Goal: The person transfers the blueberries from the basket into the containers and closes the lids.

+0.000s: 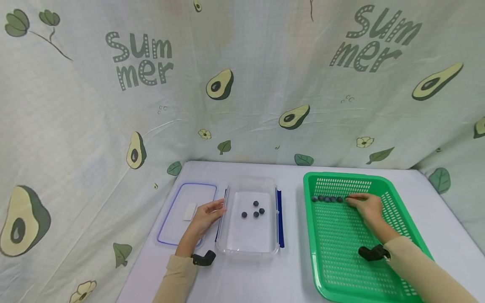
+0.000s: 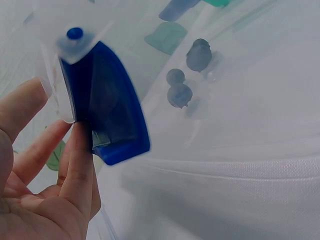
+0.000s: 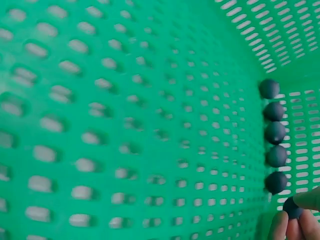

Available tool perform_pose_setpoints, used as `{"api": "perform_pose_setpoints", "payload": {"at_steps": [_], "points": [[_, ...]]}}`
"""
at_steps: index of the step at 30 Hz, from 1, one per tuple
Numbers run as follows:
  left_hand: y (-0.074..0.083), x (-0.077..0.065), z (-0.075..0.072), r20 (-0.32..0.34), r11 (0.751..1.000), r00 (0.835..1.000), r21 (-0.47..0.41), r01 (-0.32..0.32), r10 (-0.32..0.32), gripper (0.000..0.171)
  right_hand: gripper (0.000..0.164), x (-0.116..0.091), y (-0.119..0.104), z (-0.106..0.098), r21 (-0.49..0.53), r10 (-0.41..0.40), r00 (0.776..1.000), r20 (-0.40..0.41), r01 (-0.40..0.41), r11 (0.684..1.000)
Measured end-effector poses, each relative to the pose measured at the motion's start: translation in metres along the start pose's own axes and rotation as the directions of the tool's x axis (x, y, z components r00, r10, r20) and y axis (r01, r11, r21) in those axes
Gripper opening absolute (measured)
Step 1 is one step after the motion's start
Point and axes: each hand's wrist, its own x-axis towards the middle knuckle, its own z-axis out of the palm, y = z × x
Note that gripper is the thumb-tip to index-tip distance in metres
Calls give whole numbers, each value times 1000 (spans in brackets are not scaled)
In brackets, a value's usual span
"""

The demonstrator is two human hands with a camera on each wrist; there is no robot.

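My left hand (image 1: 206, 216) holds the left side of a clear plastic container (image 1: 248, 250), its fingers at the blue side latch (image 2: 117, 110). Several blueberries (image 1: 256, 214) lie loose on the container's floor. Inside the green basket (image 1: 315, 252), my right hand (image 1: 368, 207) pinches a blueberry (image 3: 292, 207) between thumb and fingers. That berry is at the near end of a straight row of blueberries (image 3: 275, 133) along the basket's far wall. In the head view the right fingers mostly cover the pinched berry.
A clear lid with a blue-edged rim (image 1: 175, 195) lies flat left of the container, partly behind the left hand. Another blue latch (image 1: 280, 219) hangs from the container's right side. Behind the white table (image 1: 291, 269) hangs a printed cloth (image 1: 250, 54).
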Motion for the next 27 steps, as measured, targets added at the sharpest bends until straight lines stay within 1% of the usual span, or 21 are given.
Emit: {"api": "perform_pose_setpoints", "payload": {"at_steps": [4, 7, 10, 16, 20, 24, 27], "points": [[-2, -1, 0, -3, 1000, 1000, 9, 0, 0, 48, 37, 3, -2, -3, 45, 29, 1000, 5, -29, 999], [-3, 0, -1, -3, 1000, 1000, 9, 3, -3, 48, 37, 5, -5, -4, 71, 32, 999, 4, -32, 997], [-4, 2, 0, -3, 1000, 1000, 4, 9, -9, 48, 35, 5, -10, -6, 98, 20, 1000, 7, -20, 995], [-2, 1, -1, 2, 1000, 1000, -3, -1, 1, 48, 29, 3, -21, -11, 134, -5, 999, 39, 0, 991], [-2, 0, 0, 5, 1000, 1000, -13, -7, 7, 48, 33, -2, -30, -12, 127, -10, 997, 71, 1, 992], [-2, 0, -1, 11, 1000, 1000, -29, -10, 10, 48, 41, -7, -39, -12, 105, -17, 996, 93, 7, 994], [-3, 0, -1, 7, 999, 1000, -31, -6, 7, 48, 45, -11, -46, -12, 110, -29, 994, 106, 18, 994]]}}
